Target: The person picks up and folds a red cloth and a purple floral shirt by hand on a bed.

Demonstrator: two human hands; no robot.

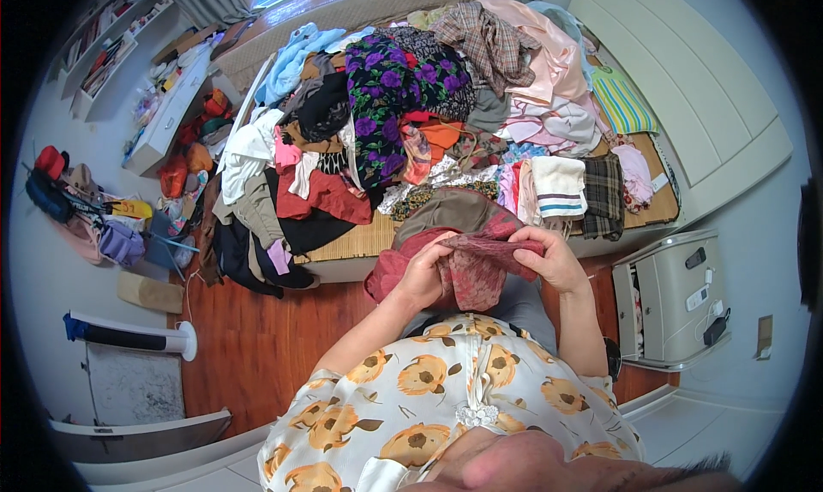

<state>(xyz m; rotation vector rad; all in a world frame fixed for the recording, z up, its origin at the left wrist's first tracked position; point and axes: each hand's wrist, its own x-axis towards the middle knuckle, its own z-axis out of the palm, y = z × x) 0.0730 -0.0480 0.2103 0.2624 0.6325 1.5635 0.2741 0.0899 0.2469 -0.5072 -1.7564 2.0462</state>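
A dark red patterned garment [476,280] with a grey-brown lining is held up in front of my body, above my lap. My left hand [427,270] grips its cloth on the left. On the right, my right hand [550,257] pinches a gathered part of the same garment between thumb and fingers. The garment's far part, with the brown lining [450,212] outward, reaches to the bed's near edge. Just beyond my right hand lie a folded white towel [558,186] with striped ends and a folded dark plaid cloth [603,193].
A large heap of clothes [386,106] covers much of the bed, whose bamboo mat [347,241] shows at the near edge. Trousers [257,254] hang over its left front. A bedside cabinet [669,299] stands right. A white tower fan [135,334] lies in view at left.
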